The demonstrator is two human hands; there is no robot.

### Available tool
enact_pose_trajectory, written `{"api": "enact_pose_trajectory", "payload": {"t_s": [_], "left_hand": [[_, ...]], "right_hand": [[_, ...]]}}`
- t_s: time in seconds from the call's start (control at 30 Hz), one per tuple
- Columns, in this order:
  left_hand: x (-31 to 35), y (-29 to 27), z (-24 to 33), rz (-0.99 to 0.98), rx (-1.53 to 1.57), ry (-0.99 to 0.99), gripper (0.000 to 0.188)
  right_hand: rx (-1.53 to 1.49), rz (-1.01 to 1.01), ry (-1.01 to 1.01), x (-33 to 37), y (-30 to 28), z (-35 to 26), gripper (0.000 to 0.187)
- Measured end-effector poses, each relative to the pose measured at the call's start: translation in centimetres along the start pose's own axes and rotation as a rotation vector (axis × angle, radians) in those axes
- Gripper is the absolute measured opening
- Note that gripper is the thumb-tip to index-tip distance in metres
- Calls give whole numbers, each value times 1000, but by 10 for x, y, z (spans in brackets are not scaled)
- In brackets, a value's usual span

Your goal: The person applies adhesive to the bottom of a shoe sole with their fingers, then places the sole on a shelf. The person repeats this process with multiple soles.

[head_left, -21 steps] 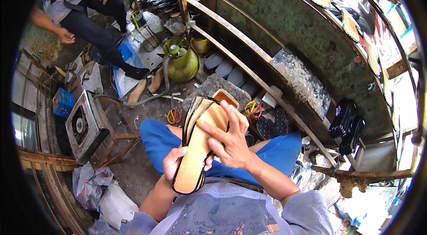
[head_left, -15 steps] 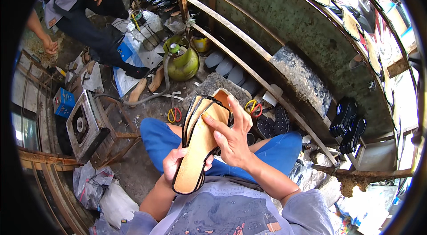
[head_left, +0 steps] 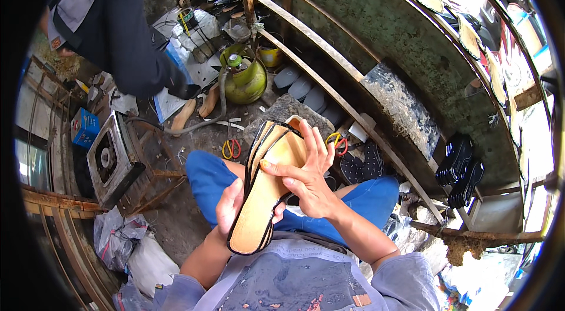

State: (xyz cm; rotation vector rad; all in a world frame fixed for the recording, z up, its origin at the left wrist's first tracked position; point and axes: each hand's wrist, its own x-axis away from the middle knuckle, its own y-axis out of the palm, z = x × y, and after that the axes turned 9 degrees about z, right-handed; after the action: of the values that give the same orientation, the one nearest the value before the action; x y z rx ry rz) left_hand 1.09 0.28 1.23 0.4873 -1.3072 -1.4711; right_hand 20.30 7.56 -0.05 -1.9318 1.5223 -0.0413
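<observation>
A stack of tan insoles [head_left: 253, 223] with black edging lies across my two hands, above my lap, heel ends toward me and fanned a little at the toe end. My left hand [head_left: 228, 211] grips the heel half, with its thumb along the left edge and fingertips showing at the right edge. Against the toe half, my right hand [head_left: 311, 187] presses its thumb on the top insole. Its other fingers stretch along the right side, over a pale piece at the far end. The undersides of the stack are hidden.
Beyond my knees are a stone block [head_left: 281, 112], red-handled scissors [head_left: 231, 148], yellow-and-red scissors [head_left: 337, 142] and a green gas cylinder [head_left: 246, 84]. A stove [head_left: 109, 161] stands left. A wooden rack [head_left: 329, 78] runs along the right. Another person [head_left: 138, 34] is at the far left.
My left thumb has lifted from the top insole to the edge. My right thumb has slid slightly toward me, and the stack's layers have shifted. The other person has bent and moved nearer.
</observation>
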Motion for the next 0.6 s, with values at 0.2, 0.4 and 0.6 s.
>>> {"api": "enact_pose_trajectory", "payload": {"t_s": [0.2, 0.4, 0.6], "left_hand": [[-7, 7, 1, -19, -46, -8, 71], [-11, 9, -5, 101, -75, -13, 73], [-25, 6, -14, 45, 250, -121, 72]], "right_hand": [[40, -43, -132, 2, -6, -1, 38], [184, 48, -388, 20, -6, 15, 39], [312, 196, -615, 49, 4, 6, 43]]}}
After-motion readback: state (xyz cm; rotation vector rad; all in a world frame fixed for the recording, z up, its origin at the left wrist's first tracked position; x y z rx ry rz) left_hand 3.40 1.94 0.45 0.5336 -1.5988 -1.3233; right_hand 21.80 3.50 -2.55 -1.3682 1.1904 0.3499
